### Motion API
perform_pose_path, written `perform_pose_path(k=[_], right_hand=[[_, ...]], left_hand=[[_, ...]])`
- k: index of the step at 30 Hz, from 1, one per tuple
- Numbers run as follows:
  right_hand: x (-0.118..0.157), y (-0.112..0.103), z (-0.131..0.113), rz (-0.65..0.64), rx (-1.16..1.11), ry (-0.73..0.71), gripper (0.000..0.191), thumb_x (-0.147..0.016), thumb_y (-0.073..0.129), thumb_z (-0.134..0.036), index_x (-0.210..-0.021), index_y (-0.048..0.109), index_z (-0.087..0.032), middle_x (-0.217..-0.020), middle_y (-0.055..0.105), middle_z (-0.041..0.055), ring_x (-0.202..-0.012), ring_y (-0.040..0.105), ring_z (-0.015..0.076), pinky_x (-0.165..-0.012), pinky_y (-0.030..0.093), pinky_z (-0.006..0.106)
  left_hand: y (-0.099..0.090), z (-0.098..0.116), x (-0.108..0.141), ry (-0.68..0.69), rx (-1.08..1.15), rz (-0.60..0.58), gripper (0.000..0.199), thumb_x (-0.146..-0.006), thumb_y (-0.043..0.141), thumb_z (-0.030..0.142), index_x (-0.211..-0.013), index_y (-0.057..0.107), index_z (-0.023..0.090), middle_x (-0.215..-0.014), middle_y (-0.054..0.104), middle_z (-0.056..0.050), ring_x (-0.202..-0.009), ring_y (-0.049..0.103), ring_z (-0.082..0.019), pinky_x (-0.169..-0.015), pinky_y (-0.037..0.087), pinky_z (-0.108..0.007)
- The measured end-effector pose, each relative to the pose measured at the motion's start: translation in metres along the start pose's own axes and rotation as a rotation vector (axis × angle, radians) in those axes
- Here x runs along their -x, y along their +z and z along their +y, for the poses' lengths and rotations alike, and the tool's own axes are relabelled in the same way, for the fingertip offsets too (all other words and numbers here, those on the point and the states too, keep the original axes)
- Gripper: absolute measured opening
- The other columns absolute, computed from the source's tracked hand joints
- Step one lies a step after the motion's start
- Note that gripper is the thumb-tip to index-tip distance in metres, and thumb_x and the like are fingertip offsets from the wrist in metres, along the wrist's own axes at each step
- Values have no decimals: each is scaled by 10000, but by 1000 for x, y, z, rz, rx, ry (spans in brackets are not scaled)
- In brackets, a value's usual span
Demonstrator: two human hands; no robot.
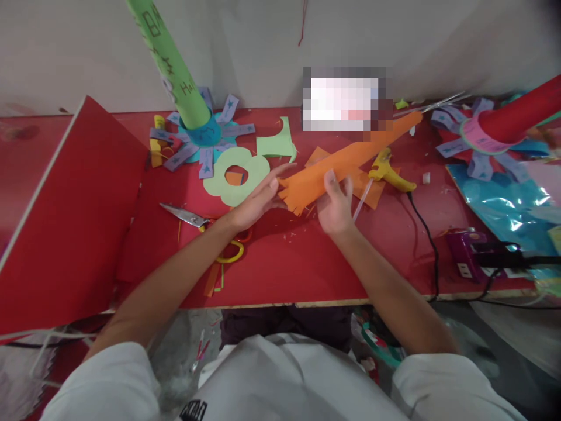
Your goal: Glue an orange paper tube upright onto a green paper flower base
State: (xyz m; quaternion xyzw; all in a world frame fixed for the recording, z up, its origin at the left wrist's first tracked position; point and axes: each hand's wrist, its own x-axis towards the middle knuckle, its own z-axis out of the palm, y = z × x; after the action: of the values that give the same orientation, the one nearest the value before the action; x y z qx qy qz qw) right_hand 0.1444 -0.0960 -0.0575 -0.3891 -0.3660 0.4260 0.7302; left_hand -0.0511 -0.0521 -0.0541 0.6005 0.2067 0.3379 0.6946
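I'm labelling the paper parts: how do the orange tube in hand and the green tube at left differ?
The orange tube slants in the right hand; the green tube stands in a blue collar.
The orange tube shows a fringed end; the green tube's lower end is hidden by the collar.
The green tube bears dark lettering; none shows on the orange tube.
Both look like rolled paper.

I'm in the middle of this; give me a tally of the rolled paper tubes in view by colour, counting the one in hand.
Orange tube, in the right hand: 1
Green tube, with a blue collar at its foot: 1
Red tube, with a pink collar at its foot: 1
Total: 3
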Motion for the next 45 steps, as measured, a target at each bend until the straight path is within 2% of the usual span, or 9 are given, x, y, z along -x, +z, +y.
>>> perform_pose_path(k=[3,7,11,14,18,22,33,40,45], right_hand=[[-7,-6,3,96,-77,45,403,-855,874,-644,-1050,693,-341,-1193,745,4,-1184,743,246,-1083,623,483],[-14,-13,3,52,-36,76,356,-943,754,-683,-1040,690,-346,-1231,764,2,-1256,736,260,-1069,634,499],[-16,-14,4,12,-76,124,413,-921,768,-716,-1033,697,-325,-1219,779,16,-1251,741,266,-1092,633,502],[-14,-12,5,-7,-98,141,427,-885,830,-690,-1055,699,-321,-1206,774,18,-1205,748,259,-1090,637,492],[-8,-7,6,-97,-10,147,467,-860,855,-700,-1089,690,-328,-1203,757,16,-1182,738,257,-1045,649,484],[-4,-3,6,-107,-1,194,512,-848,851,-742,-1096,691,-324,-1209,766,26,-1178,740,255,-1039,649,482],[-18,-18,2,9,-64,151,494,-908,769,-770,-1190,694,-371,-1070,787,-4,-1011,774,250,-992,654,510],[-24,-27,4,1,-53,179,432,-905,796,-725,-1095,689,-353,-1048,775,-9,-1017,753,237,-968,642,480],[-21,-22,3,7,-34,171,445,-827,902,-654,-1033,685,-325,-1140,776,2,-1131,757,248,-933,658,447]], left_hand=[[-2,-5,-5,-9,39,69,656,-1032,617,778,-1525,606,347,-1495,640,-124,-1093,757,-241,-850,691,-364],[-7,-12,-9,41,-110,157,607,-983,783,661,-1467,598,344,-1427,671,-101,-880,729,-156,-746,623,-295],[-7,-13,-9,118,-267,176,631,-926,867,620,-1408,626,293,-1399,676,-105,-999,708,-175,-859,600,-306],[-5,-12,-9,117,-286,188,584,-896,878,665,-1243,664,246,-1228,707,-80,-1050,690,-193,-917,588,-314],[-5,-12,-10,133,-290,233,596,-831,895,729,-1029,637,229,-1013,668,-29,-934,649,-178,-835,568,-299],[-8,-14,-10,197,-380,288,496,-871,866,653,-931,621,226,-932,654,-23,-859,611,-175,-769,526,-302],[-5,-11,-5,280,-406,279,379,-895,880,536,-939,651,237,-1010,685,-51,-950,673,-196,-869,562,-346],[-9,-10,-10,357,-419,260,477,-885,885,659,-927,665,237,-1048,699,-72,-1011,702,-211,-942,583,-379],[-14,-10,-12,437,-444,484,562,-871,869,732,-1100,666,260,-1117,696,-67,-1040,696,-222,-954,596,-388]])
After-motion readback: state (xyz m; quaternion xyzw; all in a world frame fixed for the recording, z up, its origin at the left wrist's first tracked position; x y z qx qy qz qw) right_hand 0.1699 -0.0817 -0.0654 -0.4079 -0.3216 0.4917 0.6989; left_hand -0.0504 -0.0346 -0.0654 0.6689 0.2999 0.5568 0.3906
